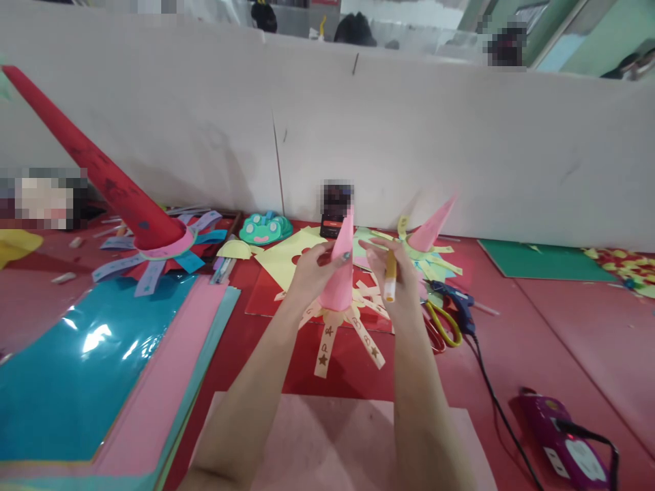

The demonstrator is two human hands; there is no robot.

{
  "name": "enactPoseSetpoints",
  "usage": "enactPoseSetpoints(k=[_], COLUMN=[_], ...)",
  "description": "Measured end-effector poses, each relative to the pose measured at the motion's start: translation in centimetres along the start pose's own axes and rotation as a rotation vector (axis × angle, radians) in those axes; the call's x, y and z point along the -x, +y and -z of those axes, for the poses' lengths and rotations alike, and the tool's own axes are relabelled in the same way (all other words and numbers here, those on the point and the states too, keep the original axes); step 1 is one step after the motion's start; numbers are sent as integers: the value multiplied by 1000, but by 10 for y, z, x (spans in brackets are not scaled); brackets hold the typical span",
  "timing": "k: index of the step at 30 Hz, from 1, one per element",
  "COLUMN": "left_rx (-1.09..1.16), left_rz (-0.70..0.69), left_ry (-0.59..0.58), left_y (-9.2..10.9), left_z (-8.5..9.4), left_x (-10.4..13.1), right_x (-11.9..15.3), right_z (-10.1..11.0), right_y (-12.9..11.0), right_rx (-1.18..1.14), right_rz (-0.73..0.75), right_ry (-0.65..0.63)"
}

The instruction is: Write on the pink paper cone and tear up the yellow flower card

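Observation:
My left hand (314, 274) is closed round the side of a pink paper cone (338, 283), which stands upright. Below the cone, peach paper strips (326, 348) with letters and stars fan out over the red table. Just right of the cone, my right hand (399, 273) holds a yellow marker (390, 276) with a white end pointing down. Its index finger reaches out toward the cone without clearly touching it. A smaller pink cone (432, 230) with yellow strips stands behind my right hand.
A tall red cone (117, 191) leans at left above blue and pink sheets (92, 368). Scissors (445, 324) and a blue glue gun (458, 303) lie right of my hand, its cord trailing to a purple power strip (568, 436). A phone (335, 211) leans on the white wall (434, 136).

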State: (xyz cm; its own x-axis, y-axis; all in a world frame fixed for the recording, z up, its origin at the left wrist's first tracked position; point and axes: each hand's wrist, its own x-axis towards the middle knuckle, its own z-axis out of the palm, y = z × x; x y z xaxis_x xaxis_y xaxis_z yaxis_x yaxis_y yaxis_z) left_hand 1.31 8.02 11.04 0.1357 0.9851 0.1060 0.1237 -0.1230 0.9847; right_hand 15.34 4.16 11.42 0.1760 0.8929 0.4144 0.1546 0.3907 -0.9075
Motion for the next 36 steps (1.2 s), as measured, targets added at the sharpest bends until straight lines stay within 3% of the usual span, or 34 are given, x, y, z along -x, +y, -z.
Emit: enactPoseSetpoints(k=[6, 12, 20, 25, 30, 36], left_rx=[-39, 4, 43, 72, 12, -55], left_rz=[-8, -24, -38, -45, -46, -21], left_ry=[7, -8, 34, 16, 23, 39], left_y=[1, 6, -4, -13, -11, -8], left_z=[-7, -2, 4, 0, 0, -2], left_x=[4, 6, -1, -6, -4, -2], right_x=[-3, -1, 0, 4, 7, -2], right_z=[1, -2, 11, -1, -10, -5], right_y=[5, 5, -20, -34, -22, -4], right_rx=[14, 40, 51, 122, 149, 103], right_rz=[-1, -44, 138, 151, 94, 95], right_ry=[8, -10, 111, 68, 67, 88])
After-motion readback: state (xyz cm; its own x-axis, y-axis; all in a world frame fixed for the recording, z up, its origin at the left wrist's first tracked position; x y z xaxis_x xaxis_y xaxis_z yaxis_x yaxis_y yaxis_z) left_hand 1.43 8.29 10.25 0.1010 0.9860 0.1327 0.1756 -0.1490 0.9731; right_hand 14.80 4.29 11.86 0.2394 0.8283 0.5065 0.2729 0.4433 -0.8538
